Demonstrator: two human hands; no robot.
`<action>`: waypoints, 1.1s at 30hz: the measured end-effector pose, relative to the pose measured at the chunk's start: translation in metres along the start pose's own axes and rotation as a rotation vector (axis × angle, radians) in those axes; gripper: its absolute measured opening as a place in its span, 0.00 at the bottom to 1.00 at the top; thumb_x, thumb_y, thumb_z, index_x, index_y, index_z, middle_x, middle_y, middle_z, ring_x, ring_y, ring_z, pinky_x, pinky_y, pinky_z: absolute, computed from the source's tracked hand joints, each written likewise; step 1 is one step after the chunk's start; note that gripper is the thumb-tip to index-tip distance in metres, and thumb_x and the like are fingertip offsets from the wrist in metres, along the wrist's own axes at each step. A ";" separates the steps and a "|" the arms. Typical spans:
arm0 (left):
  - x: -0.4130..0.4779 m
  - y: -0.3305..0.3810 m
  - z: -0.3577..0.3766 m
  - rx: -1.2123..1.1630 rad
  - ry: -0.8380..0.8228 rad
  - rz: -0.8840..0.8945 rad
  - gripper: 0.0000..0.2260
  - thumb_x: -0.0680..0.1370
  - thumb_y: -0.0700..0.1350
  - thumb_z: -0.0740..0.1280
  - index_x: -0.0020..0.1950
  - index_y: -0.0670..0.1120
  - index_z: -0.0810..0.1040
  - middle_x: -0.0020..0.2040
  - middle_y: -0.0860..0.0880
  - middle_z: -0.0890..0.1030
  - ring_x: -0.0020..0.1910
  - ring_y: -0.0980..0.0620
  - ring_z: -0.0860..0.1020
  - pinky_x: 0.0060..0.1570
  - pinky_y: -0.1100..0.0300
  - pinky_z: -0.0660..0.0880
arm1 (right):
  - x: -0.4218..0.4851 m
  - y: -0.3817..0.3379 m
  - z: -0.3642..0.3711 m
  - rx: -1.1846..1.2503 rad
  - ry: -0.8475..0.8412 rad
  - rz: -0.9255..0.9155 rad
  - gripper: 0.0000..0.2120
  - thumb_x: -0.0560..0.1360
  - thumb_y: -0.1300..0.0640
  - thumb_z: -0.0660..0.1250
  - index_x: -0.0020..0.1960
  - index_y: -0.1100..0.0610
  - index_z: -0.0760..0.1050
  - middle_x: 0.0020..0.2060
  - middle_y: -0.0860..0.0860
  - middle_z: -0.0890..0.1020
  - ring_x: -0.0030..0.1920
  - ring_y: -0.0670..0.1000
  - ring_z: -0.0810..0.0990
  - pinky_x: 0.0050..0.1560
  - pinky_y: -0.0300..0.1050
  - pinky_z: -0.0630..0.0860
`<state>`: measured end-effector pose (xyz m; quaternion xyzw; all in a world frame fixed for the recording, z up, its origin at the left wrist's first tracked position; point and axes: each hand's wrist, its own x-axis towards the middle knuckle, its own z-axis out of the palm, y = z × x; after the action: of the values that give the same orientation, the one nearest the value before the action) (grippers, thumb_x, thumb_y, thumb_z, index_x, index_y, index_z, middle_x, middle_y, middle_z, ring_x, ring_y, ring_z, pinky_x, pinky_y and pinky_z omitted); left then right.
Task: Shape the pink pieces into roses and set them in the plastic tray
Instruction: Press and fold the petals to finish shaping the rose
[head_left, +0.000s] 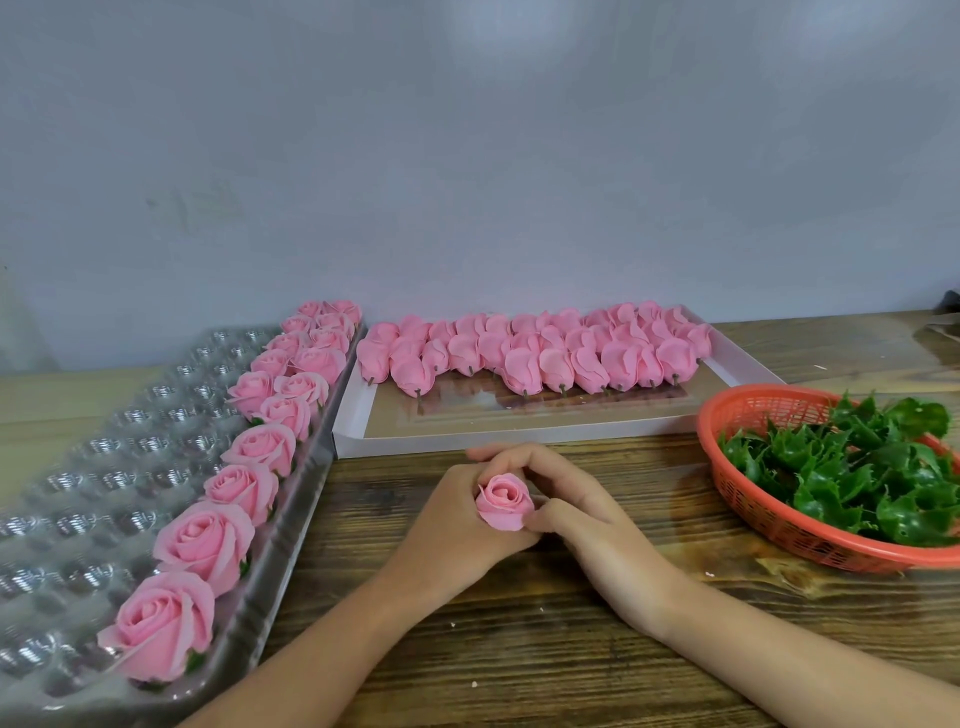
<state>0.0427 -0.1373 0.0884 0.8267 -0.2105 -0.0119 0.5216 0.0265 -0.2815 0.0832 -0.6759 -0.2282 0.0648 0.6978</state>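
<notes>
Landmark: white box (467, 439), lying at the back of the wooden tabletop (519, 639), against the grey wall (467, 156).

Inside the box: pink pieces (535, 356), unshaped buds, packed in rows along its far side. Their short dark stems point toward its near side. The near part of the box floor is glossy.

Just in front of the box's near rim: both hands, close together above the tabletop.
- Left hand (457, 519): fingers curled round a pink rose (504, 501), gripping it from beneath, with the bloom facing up.
- Right hand (587, 512): thumb pressed on the rose's lower outer petal, fingers arched over the far side of the bloom, so it pinches the same rose.

Left of the box, just beside its left rim: clear plastic tray (104, 467) with rows of round cups. Finished roses (208, 540) sit in the cups along the tray side nearest the box, doubled up at the far end and a single line at the near end. Green shows under a few of them.

Right of the box, near its front right corner: red mesh basket (810, 543) holding green leafy pieces (857, 467). Cannot tell whether the basket rim touches the box.
</notes>
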 end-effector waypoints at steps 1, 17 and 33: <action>0.000 0.000 0.000 -0.012 -0.006 0.004 0.19 0.70 0.39 0.74 0.31 0.64 0.77 0.31 0.61 0.79 0.35 0.63 0.77 0.35 0.72 0.70 | 0.000 0.000 0.000 0.014 0.006 -0.004 0.18 0.67 0.65 0.58 0.54 0.57 0.77 0.61 0.47 0.80 0.62 0.47 0.78 0.58 0.37 0.74; -0.002 0.000 0.000 -0.055 -0.046 0.029 0.08 0.72 0.42 0.72 0.50 0.50 0.84 0.46 0.52 0.85 0.47 0.53 0.82 0.53 0.50 0.78 | 0.001 0.008 -0.001 -0.196 0.226 -0.129 0.02 0.76 0.53 0.66 0.44 0.47 0.75 0.55 0.40 0.80 0.62 0.45 0.78 0.63 0.46 0.73; -0.001 -0.002 0.002 -0.040 0.016 0.035 0.07 0.71 0.42 0.74 0.36 0.51 0.80 0.32 0.53 0.80 0.33 0.58 0.77 0.35 0.67 0.72 | -0.002 0.003 0.000 -0.229 0.290 -0.278 0.06 0.79 0.56 0.65 0.44 0.50 0.75 0.57 0.42 0.79 0.63 0.49 0.77 0.61 0.44 0.74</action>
<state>0.0425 -0.1375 0.0855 0.8125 -0.2206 -0.0002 0.5397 0.0257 -0.2818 0.0799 -0.7150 -0.2224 -0.1559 0.6442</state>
